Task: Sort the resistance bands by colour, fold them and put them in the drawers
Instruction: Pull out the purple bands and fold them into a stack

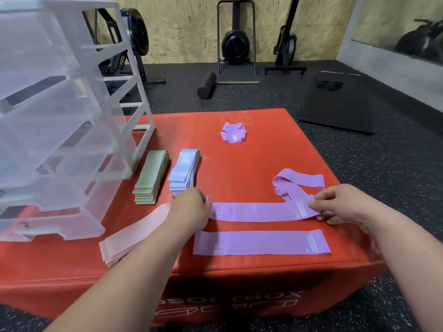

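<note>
Both hands are on one lilac resistance band, the stretched purple band (pixel 259 212), which lies across the near part of the red plyo box (pixel 239 161). The left hand (pixel 191 207) has its fingers curled over the band's left end, and the right hand (pixel 335 202) pinches the right end by the white label. Holding it at both ends this way looks meant to pull the loop flat and straight, so that it matches the flat purple band (pixel 261 243) already laid out parallel to it, just nearer the front edge. Two more of the same colour wait their turn: a twisted purple band (pixel 297 182) touching the stretched one near the right hand, and a crumpled purple band (pixel 233 132) well apart towards the back. The other colours seem sorted already, each kept as its own pile: a green stack (pixel 149 178) and a blue stack (pixel 183 172) side by side beside the clear plastic drawer unit (pixel 60 116), and a pink stack (pixel 134 233) partly under the left forearm. I judge that the piles sit close to the drawers to shorten the later carry. Whether the drawers hold any bands yet is hard to tell through the cloudy plastic.
</note>
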Action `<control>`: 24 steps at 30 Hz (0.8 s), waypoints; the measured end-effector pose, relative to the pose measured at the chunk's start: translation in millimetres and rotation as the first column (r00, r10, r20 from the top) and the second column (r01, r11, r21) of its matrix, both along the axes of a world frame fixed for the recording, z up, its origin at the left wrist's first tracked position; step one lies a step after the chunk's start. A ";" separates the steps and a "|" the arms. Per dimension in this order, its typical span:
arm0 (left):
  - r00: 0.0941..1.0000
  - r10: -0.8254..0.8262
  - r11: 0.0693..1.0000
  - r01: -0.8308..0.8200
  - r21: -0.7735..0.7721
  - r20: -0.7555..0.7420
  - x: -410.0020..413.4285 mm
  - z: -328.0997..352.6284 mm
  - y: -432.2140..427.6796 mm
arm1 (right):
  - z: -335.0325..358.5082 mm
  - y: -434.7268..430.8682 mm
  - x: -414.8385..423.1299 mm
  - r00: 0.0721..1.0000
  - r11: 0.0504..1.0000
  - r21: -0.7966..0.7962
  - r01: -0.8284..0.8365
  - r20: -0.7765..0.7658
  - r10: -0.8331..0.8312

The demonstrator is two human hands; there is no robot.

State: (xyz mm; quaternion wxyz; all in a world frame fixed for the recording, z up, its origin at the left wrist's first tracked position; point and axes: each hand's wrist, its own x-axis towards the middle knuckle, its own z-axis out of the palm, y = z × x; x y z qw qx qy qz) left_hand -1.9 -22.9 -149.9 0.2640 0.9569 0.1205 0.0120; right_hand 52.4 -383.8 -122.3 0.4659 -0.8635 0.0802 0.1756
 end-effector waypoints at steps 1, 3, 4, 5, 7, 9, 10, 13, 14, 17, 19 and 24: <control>1.000 -0.001 1.000 0.000 0.021 0.017 0.2 0.5 -0.5 | 0.2 -0.4 -0.3 1.000 1.000 -0.007 0.002 0.007 -0.002; 0.999 0.018 1.000 -0.019 0.019 0.046 0.9 3.3 -0.7 | 1.4 -1.5 -2.1 0.999 1.000 -0.011 0.017 0.031 -0.016; 0.998 0.031 0.999 -0.030 -0.009 0.058 1.3 5.4 0.0 | 2.2 -2.4 -3.6 0.998 1.000 -0.003 0.027 0.050 -0.027; 0.997 0.046 0.998 -0.043 -0.047 0.062 1.3 7.7 1.0 | 2.6 -3.6 -4.8 0.996 0.999 0.009 0.041 0.074 -0.041; 0.994 0.080 0.991 -0.071 -0.115 0.076 -0.6 13.5 3.3 | 4.6 -6.0 -9.1 0.989 0.997 0.035 0.075 0.126 -0.079; 0.990 0.112 0.977 -0.094 -0.192 0.088 -6.1 19.1 5.9 | 8.1 -7.3 -16.0 0.980 0.993 0.057 0.104 0.165 -0.112; 0.988 0.127 0.966 -0.102 -0.239 0.091 -10.2 21.9 7.4 | 9.7 -8.2 -19.8 0.977 0.992 0.066 0.108 0.176 -0.118; 0.990 0.125 0.948 -0.099 -0.303 0.069 -25.3 26.1 11.8 | 9.2 -12.5 -30.1 0.978 0.991 0.077 0.109 0.168 -0.120; 0.992 0.114 0.948 -0.091 -0.305 0.058 -30.1 26.0 13.5 | 8.1 -13.5 -33.4 0.981 0.992 0.072 0.102 0.158 -0.112; 0.997 0.072 0.961 -0.060 -0.271 0.031 -43.3 22.7 17.2 | 4.0 -13.6 -43.9 0.986 0.998 0.023 0.065 0.154 -0.067; 0.999 0.046 0.977 -0.043 -0.209 0.012 -51.6 20.4 17.7 | 2.6 -11.7 -50.9 0.984 0.998 -0.046 0.033 0.176 -0.024; 0.999 0.033 0.996 -0.033 -0.080 0.004 -65.3 13.3 18.2 | -3.4 -7.7 -60.5 0.970 0.963 -0.266 -0.032 0.224 0.094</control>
